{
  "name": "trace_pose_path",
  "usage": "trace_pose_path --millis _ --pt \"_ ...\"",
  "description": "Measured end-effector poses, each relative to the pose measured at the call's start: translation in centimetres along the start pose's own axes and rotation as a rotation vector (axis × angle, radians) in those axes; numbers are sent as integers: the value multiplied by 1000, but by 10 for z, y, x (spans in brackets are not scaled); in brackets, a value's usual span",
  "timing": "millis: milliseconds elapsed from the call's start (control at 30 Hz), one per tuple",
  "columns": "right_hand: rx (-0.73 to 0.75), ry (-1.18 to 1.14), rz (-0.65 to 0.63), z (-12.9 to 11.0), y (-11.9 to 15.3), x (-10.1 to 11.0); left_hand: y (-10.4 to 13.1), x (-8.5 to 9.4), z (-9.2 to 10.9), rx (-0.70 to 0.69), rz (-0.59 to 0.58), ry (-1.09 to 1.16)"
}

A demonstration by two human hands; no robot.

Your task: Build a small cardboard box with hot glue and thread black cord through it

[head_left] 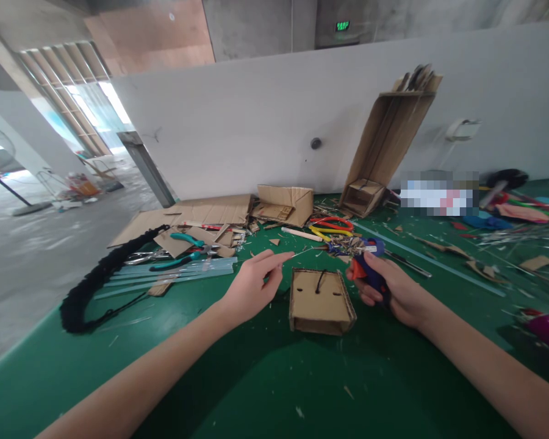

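Note:
My right hand (388,283) is wrapped round the handle of a blue glue gun (373,268) with an orange trigger, its nozzle pointing left. From the nozzle a thin pale strand runs to the fingertips of my left hand (258,283), whose index finger and thumb point right. The left fingers are curled, and what they grip is too small to make out. Between the hands a small cardboard box (322,302) sits on the green table (238,378), with holes and a black cord in its top.
Teal-handled pliers (185,250), clear glue sticks (174,274) and a black fuzzy strip (91,280) lie at left. Cardboard pieces (215,210) line the back. A tall cardboard structure (384,143) leans near the white wall. Scraps and tools litter the right.

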State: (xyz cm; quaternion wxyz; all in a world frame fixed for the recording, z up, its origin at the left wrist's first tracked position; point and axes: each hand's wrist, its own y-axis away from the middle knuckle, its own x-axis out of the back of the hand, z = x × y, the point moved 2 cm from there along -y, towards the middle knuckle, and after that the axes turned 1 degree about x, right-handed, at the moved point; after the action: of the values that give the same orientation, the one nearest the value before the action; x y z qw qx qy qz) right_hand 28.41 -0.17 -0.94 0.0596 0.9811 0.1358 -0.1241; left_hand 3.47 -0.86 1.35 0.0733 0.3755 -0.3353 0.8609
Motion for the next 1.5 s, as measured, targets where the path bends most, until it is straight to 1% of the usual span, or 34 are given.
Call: trace_pose_path --millis 633,867,1100,1500 --pt "4 -7 2 3 -1 2 1 -1 0 -5 -3 -17" --pt "10 -7 4 3 -1 2 0 2 0 -15 26 -5" --pt "10 1 4 3 0 2 1 0 1 -18 -3 -27" --pt "11 0 3 2 -1 2 0 0 2 -15 1 -21"
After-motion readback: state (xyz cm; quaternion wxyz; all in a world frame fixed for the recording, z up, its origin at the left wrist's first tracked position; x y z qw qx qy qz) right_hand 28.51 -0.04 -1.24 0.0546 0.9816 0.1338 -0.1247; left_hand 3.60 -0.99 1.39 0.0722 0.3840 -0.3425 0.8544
